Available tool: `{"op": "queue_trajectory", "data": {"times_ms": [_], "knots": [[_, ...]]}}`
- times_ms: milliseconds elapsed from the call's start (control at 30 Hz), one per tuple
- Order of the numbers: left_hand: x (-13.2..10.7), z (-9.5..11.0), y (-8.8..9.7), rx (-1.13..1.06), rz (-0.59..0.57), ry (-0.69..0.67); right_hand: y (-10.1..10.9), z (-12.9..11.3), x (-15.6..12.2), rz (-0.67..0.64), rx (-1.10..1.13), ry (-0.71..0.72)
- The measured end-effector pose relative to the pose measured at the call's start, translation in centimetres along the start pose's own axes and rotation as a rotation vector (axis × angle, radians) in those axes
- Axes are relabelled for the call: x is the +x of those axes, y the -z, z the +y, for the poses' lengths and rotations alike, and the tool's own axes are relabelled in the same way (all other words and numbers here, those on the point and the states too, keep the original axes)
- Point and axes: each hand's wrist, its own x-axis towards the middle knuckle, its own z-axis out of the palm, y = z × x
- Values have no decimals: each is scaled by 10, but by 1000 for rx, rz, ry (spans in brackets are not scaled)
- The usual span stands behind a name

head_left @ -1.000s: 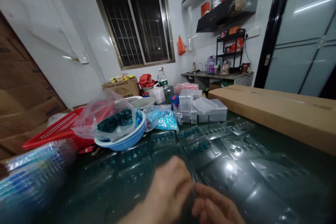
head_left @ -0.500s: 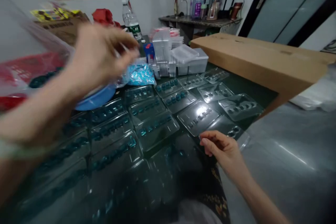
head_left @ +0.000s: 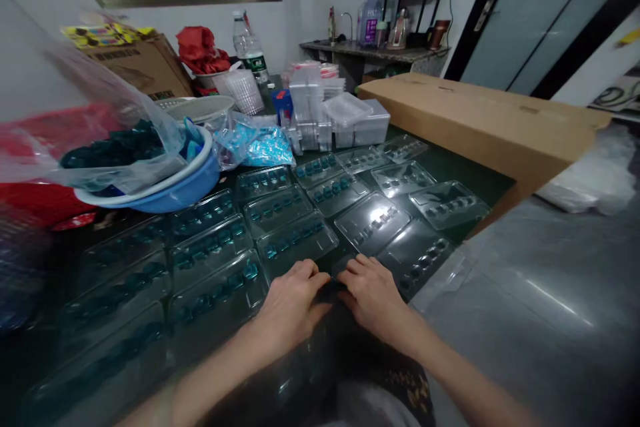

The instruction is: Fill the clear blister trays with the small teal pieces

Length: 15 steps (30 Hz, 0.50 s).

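Observation:
My left hand (head_left: 297, 300) and my right hand (head_left: 374, 293) are close together at the near edge of the dark table. Both have curled fingers with thumbs drawn in, and what they pinch between them is too small and dark to make out. Around them lie rows of clear plastic blister trays (head_left: 295, 237). Those on the left and in the middle carry teal pieces in their moulded hollows. Toward the right, other clear trays (head_left: 373, 223) show hollows without teal colour. A faint clear edge shows just beyond my fingertips.
A blue basin (head_left: 187, 180) at the left holds a clear bag (head_left: 165, 137) of dark teal pieces. Beside it lies a bag of small light-blue packets (head_left: 267, 145). Clear plastic boxes (head_left: 365, 123) are stacked at the back. A large cardboard box (head_left: 465, 120) stands at the right.
My left hand has come down from above the basin and bagged packets to the near table edge. My right hand has moved left to meet it, fingers still curled.

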Motion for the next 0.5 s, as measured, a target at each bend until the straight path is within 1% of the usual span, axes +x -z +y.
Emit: {"op": "queue_trajectory", "data": {"times_ms": [67, 133, 200, 300, 367, 433, 500], "knots": [[0, -3, 0, -58, 39, 20, 0, 0, 3, -11, 23, 4], [0, -5, 0, -176, 105, 55, 2, 5, 4, 25, 131, -27], [0, -4, 3, -373, 162, 99, 6, 11, 4, 61, 377, -83], [1, 3, 8, -675, 193, 153, 11, 19, 4, 64, 926, -187], [1, 9, 10, -781, 220, 136, 11, 21, 5, 82, 1236, -246], [2, 15, 9, -814, 284, 80, 8, 18, 6, 119, 1414, -267], [4, 18, 6, -811, 343, 36, 5, 12, 7, 142, 1483, -255]]}}
